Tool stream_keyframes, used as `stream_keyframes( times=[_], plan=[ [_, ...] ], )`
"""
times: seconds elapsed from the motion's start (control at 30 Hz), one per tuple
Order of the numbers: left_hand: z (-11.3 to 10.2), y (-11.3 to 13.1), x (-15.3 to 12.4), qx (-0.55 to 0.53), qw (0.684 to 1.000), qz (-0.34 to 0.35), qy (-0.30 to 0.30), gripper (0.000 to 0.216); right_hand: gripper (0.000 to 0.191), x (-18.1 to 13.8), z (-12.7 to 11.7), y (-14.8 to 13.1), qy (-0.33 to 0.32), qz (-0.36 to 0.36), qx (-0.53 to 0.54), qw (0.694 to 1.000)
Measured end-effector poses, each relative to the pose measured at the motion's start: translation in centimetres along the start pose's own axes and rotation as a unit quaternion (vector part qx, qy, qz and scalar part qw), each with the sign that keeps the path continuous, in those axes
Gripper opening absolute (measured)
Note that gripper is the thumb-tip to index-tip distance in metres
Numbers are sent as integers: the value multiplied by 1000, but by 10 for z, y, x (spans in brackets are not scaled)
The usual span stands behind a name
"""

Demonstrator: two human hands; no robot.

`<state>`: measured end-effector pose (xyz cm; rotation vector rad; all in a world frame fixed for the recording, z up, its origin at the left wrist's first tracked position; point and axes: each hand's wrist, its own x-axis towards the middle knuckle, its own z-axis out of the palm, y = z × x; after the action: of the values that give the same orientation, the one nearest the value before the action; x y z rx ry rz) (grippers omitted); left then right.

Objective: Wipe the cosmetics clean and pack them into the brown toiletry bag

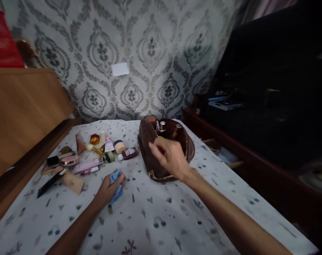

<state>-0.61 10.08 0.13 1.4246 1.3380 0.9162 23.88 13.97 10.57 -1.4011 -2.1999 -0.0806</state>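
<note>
A crumpled light blue cloth (115, 185) is gripped in my left hand (109, 187), low over the patterned sheet. My right hand (173, 156) is over the open brown bag (154, 156), its fingers curled and slightly blurred. A bit of yellow shows just behind those fingers; whether they hold it I cannot tell. Inside the bag stand a silver-capped bottle (162, 126) and another item with a metallic top (178, 129). Left of the bag lies a dark red bottle with a white cap (129, 153), beside a jar with a dark blue lid (120, 146).
Several cosmetics lie in a loose group at left, among them a pink tube (87, 165), a beige tube (74, 181) and a round pink compact (69, 160). A wooden cabinet (25, 106) borders the left side. A dark red drawer unit (246, 180) stands at right.
</note>
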Motion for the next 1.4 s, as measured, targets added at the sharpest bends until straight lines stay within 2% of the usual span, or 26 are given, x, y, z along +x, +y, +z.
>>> stream_keyframes(
  times=[0.13,0.23,0.3,0.37,0.47,0.57,0.77,0.87,0.9,1.0,1.17,1.4],
  plan=[
    [-1,-3,2,-7,1000,28,1,53,40,-25,37,-36,-24,-97,49,994],
    [-2,-6,3,-11,999,48,8,52,36,-29,68,-54,-43,-121,122,984],
    [-3,-8,5,-15,998,64,13,52,31,-27,89,-61,-44,-96,180,978],
    [-4,-9,6,-16,997,78,16,51,26,-23,110,-66,-38,-40,259,964],
    [-6,-10,7,-3,996,91,16,47,25,-21,140,-69,-29,50,375,925],
    [-8,-9,5,31,994,104,18,41,29,-24,157,-67,-26,96,435,895],
    [-11,-8,5,154,978,138,38,30,30,-26,163,-61,-46,101,487,866],
    [-20,-12,9,253,954,148,69,11,28,-26,164,-61,-59,108,491,862],
    [-25,-13,11,288,942,149,84,11,28,-27,164,-62,-62,111,488,863],
    [-44,-13,18,388,902,134,137,35,26,-28,163,-64,-65,115,476,869],
    [-66,-16,28,509,831,79,209,48,22,-29,160,-65,-67,108,468,875],
    [-67,-23,28,602,773,51,194,46,20,-29,159,-65,-74,108,471,872]
  ],
)
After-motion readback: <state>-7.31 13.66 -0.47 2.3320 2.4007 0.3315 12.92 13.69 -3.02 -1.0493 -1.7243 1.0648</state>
